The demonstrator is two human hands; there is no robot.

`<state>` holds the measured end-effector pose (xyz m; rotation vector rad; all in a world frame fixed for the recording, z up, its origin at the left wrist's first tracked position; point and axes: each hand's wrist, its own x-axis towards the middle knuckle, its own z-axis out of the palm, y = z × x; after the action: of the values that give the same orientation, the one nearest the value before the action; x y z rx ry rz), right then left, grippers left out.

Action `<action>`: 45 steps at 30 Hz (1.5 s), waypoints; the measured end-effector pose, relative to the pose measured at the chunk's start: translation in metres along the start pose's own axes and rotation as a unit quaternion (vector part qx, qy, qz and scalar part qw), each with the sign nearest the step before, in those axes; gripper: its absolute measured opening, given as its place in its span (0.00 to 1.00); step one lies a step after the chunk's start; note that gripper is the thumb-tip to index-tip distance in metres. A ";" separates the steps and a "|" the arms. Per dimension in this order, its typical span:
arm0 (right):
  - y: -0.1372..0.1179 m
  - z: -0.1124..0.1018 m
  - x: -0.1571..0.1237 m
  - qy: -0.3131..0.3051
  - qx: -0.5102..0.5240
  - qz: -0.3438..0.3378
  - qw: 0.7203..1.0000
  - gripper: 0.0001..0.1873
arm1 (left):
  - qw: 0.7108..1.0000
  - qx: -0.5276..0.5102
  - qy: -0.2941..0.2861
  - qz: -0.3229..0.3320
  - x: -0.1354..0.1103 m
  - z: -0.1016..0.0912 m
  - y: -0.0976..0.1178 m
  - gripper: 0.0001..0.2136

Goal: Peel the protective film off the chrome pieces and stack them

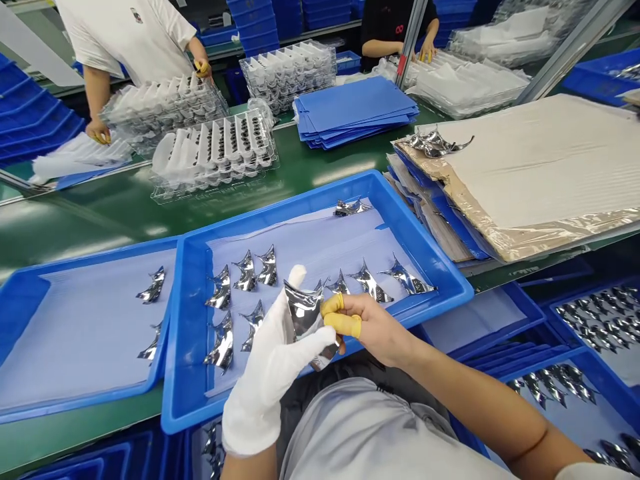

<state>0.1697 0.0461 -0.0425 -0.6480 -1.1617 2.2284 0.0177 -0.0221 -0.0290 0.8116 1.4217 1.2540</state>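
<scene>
My left hand [270, 363], in a white glove, grips a shiny chrome-plated piece [303, 308] with pointed corners. At its right edge my right hand [377, 330] closes bare fingers with yellow finger cots on the same piece; the fingertips are partly hidden behind it. Both hands are above the front of a blue tray [320, 195] lined with pale sheeting. Inside that tray lie several similar chrome pieces [267, 267], some left of my hands and some right. One more chrome piece [350, 208] rests near the tray's far edge.
A second blue tray [90, 320] with two chrome pieces adjoins on the left. Blue sheets [355, 110] and clear packed trays [215, 150] stand behind. Right, a cardboard stack [545, 173] carries chrome parts. Two people [133, 40] work across the green table [80, 223].
</scene>
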 end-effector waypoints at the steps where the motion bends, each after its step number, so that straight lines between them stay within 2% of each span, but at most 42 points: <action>1: 0.000 0.000 0.000 0.001 -0.001 0.000 1.000 0.14 | 1.000 -0.003 0.017 -0.005 0.002 0.001 0.003 0.40; 5: 0.000 0.000 -0.002 0.006 0.022 0.001 1.000 0.13 | 0.997 -0.009 0.071 -0.013 0.010 -0.008 0.000 0.22; 9: 0.004 -0.003 -0.002 0.008 0.050 0.005 0.999 0.12 | 0.998 -0.011 0.061 -0.005 0.013 -0.012 -0.010 0.21; 14: 0.005 -0.005 -0.003 0.011 0.062 0.018 0.998 0.13 | 0.998 -0.048 0.035 0.036 0.013 0.001 -0.013 0.21; 18: 0.002 -0.004 -0.002 0.017 0.081 0.017 0.996 0.14 | 0.996 -0.050 0.046 0.051 0.015 0.007 -0.015 0.20; 22: 0.003 -0.003 -0.002 0.034 0.089 0.010 0.995 0.15 | 0.998 -0.043 0.020 0.028 0.012 0.005 -0.015 0.24; 26: 0.005 -0.006 0.000 0.069 0.055 -0.022 0.996 0.13 | 0.998 -0.018 -0.055 0.019 0.006 0.008 -0.007 0.38; 28: 0.005 -0.006 -0.001 0.076 0.041 -0.030 0.996 0.13 | 0.998 0.002 -0.070 0.010 0.005 0.013 -0.003 0.40; 30: 0.005 -0.006 -0.001 0.068 0.039 -0.031 0.996 0.14 | 0.999 -0.013 -0.046 0.000 0.006 0.017 0.000 0.32; 32: 0.004 -0.005 -0.003 0.057 0.049 -0.024 0.997 0.16 | 0.999 -0.053 0.002 -0.001 0.008 0.018 0.000 0.25; 37: 0.004 -0.003 -0.003 0.024 0.148 0.035 0.988 0.20 | 0.990 -0.087 0.106 0.014 0.016 0.021 0.002 0.19; 41: 0.015 -0.001 -0.001 0.024 0.270 0.099 0.958 0.20 | 0.985 -0.108 0.136 -0.006 0.023 0.029 0.004 0.14; 45: 0.026 0.000 0.001 0.026 0.327 0.132 0.935 0.21 | 0.983 -0.095 0.152 -0.033 0.027 0.035 0.004 0.15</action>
<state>0.1631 0.0346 -0.0644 -0.5910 -0.2582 2.5926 0.0441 0.0133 -0.0291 0.4535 1.5270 1.4832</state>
